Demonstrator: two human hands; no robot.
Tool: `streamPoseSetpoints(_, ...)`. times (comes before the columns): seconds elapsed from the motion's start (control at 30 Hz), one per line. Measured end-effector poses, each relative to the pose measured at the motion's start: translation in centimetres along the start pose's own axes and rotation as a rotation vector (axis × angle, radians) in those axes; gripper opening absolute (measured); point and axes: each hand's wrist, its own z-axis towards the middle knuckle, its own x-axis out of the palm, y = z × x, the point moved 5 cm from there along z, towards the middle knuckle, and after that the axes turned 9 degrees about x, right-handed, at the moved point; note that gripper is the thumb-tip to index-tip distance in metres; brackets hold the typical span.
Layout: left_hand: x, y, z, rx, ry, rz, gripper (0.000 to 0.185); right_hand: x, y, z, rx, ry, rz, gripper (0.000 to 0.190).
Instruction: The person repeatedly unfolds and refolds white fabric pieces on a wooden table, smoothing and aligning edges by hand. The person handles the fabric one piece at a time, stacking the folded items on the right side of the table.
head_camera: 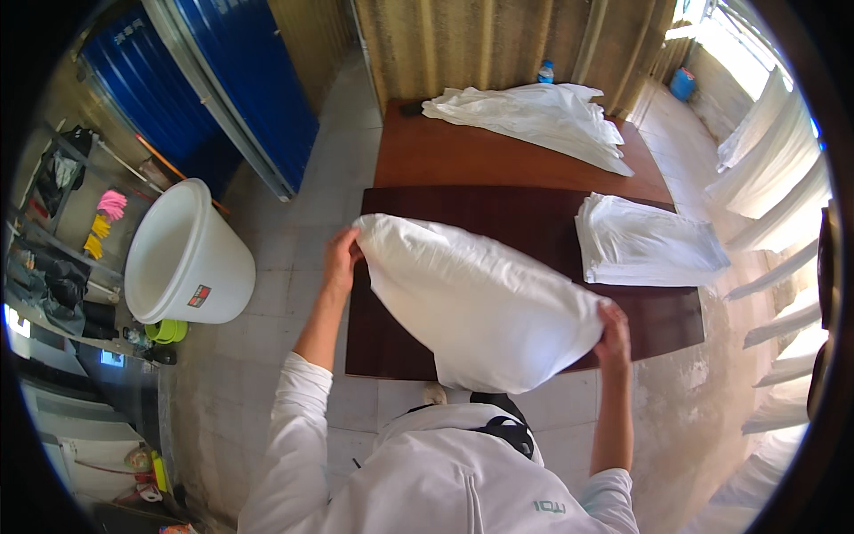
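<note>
A white cloth (480,294) is stretched between my two hands above the near edge of the dark table (400,347). My left hand (343,257) grips its left corner. At the opposite end, my right hand (612,334) holds the right corner, lower and closer to my body. The cloth's lower part hangs down in front of me. To the right on the table lies a neat stack of folded white cloths (647,243). Farther back, a loose heap of crumpled white cloth (527,117) spreads over the brown table (413,160).
A large white plastic tub (230,267) stands on the left, beside a rack with pink gloves (112,204). Blue metal doors (247,80) are at the back left. A bottle (546,71) stands behind the heap. White cloths (777,180) hang along the right.
</note>
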Motion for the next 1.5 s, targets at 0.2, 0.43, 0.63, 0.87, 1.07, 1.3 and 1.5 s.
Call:
streamPoseSetpoints(0.2,4.3,-13.8,-0.5,0.311,0.135,-0.083,0.021,7.9,12.7,-4.2,-0.523,-0.032,-0.090,0.008)
streamPoseSetpoints(0.43,4.4,-2.3,-4.6,-0.422,0.120,-0.319,0.025,12.2,18.3,-6.0,-0.628,0.186,-0.258,0.009)
streamPoseSetpoints(0.63,2.5,8.0,-9.8,-0.230,-0.094,-0.022,0.017,8.3,18.4,-8.5,-0.658,0.064,-0.484,0.012)
streamPoseSetpoints(0.87,0.0,5.7,-7.3,0.020,-0.324,-0.090,0.015,0.7,18.8,-11.4,-0.647,-0.152,-0.350,0.012)
streamPoseSetpoints(1.07,3.5,-14.0,-5.9,0.310,0.087,-0.420,0.028,-0.3,19.4,-14.4,-0.656,-0.222,-0.039,0.021)
streamPoseSetpoints(1.3,-3.4,-18.1,-3.0,0.312,0.223,0.282,0.026,1.2,17.8,-10.7,-0.472,-0.106,-0.091,0.025)
streamPoseSetpoints(1.5,1.2,-23.0,2.9,0.265,0.093,0.222,0.025,7.2,19.7,-3.2,-0.398,0.041,-0.319,0.009)
